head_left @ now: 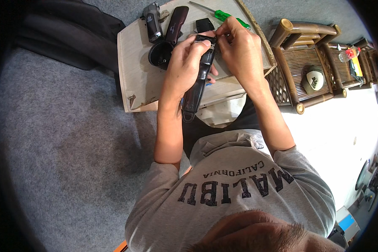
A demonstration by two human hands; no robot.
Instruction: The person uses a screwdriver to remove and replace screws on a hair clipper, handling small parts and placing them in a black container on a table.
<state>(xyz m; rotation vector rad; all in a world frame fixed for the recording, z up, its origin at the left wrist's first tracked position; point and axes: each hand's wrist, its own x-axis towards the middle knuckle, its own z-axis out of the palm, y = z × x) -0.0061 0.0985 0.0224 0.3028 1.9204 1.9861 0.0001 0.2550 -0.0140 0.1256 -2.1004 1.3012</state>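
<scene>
A black hair clipper (pixel 202 75) lies slantwise in my left hand (pixel 187 61), its blade end pointing away from me and its lower end toward my lap. My left fingers wrap around the body, and the thumb presses near the blade. Beside the blade end, my right hand (pixel 241 48) is closed in a pinch; whatever its fingertips hold is too small or hidden to make out. Just beyond, a small black part (pixel 204 25) rests on the wooden table (pixel 134 71). A screwdriver (pixel 231 19) with a green handle lies behind my right hand.
Left on the tabletop are a dark grey device (pixel 153 25) and what looks like a hair dryer (pixel 176 23) with a maroon handle and round black mouth. Bamboo chairs (pixel 308 63) stand to the right, one bearing a cap (pixel 314 80). Black cloth (pixel 71 33) hangs at far left.
</scene>
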